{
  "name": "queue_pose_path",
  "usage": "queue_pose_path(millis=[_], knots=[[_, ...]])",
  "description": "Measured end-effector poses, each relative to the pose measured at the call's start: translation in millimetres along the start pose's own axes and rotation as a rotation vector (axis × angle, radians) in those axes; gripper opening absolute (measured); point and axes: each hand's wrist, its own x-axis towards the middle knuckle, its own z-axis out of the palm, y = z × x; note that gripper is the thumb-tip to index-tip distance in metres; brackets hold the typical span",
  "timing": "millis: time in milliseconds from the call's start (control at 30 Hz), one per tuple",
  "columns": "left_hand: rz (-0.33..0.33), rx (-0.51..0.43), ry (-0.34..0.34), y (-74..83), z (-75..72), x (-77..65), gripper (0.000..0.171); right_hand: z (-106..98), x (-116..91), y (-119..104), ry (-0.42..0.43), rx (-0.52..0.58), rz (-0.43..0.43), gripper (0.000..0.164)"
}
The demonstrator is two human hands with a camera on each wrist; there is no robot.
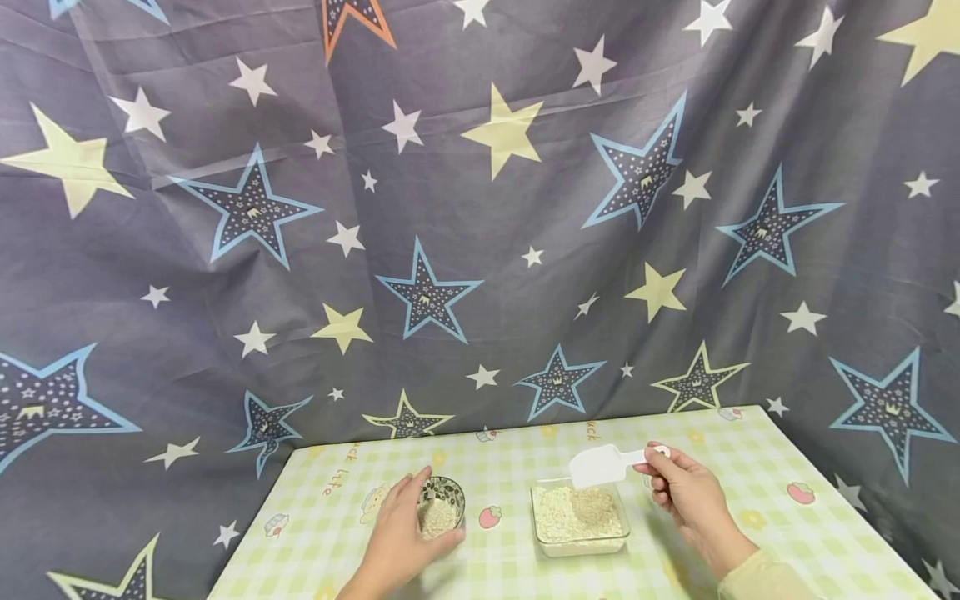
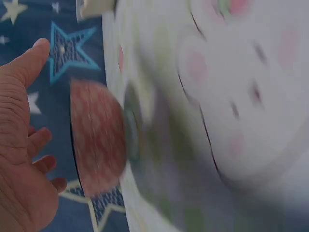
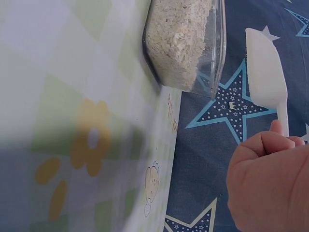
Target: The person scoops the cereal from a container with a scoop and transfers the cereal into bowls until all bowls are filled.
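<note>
My left hand (image 1: 402,533) is beside a small bowl (image 1: 454,485), thumb and fingers spread around its near side. The bowl holds pale flakes (image 1: 438,518) that look like oats; its outside shows a reddish pattern in the left wrist view, where a gap separates my fingers from it. My right hand (image 1: 693,500) pinches the handle of a white scoop (image 1: 597,467) above the far right of a rectangular glass container (image 1: 585,550). Oat-like flakes (image 3: 176,38) fill much of the container. No flakes show on the scoop's visible face (image 3: 265,70).
A green checked tablecloth (image 1: 495,575) with printed fruit and flowers covers the table. Behind its far edge hangs a dark curtain (image 1: 480,208) patterned with stars. The bowl stands left of the glass container, with tablecloth between them.
</note>
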Motion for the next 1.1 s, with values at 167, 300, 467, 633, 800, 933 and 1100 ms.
queue_pose_path(millis=[167, 300, 467, 633, 800, 933, 1100], knots=[[0.089, -0.063, -0.038, 28.2, 12.3, 2.5, 0.108, -0.4, -0.4, 2.3, -0.006, -0.009, 0.005, 0.004], [0.177, -0.110, -0.073, 46.6, 25.5, 3.1, 0.104, -0.4, -0.6, 3.8, -0.004, -0.009, 0.008, 0.004], [0.211, -0.177, -0.149, 71.0, 42.2, 4.8, 0.104, 0.9, 0.3, 6.4, 0.001, -0.023, 0.005, 0.004], [0.215, -0.166, -0.185, 88.9, 61.6, 8.0, 0.106, 4.2, 0.7, 10.8, 0.002, -0.065, -0.012, 0.007], [0.182, -0.164, -0.196, 96.3, 77.3, 10.7, 0.105, 8.4, 0.3, 13.7, 0.009, -0.098, -0.038, 0.014], [0.132, -0.207, -0.220, 98.7, 82.9, 11.8, 0.105, 10.2, 0.2, 15.4, 0.023, -0.123, -0.049, 0.025], [0.107, -0.219, -0.241, 98.4, 86.2, 14.0, 0.108, 9.2, 0.4, 19.0, 0.039, -0.190, -0.069, 0.038]])
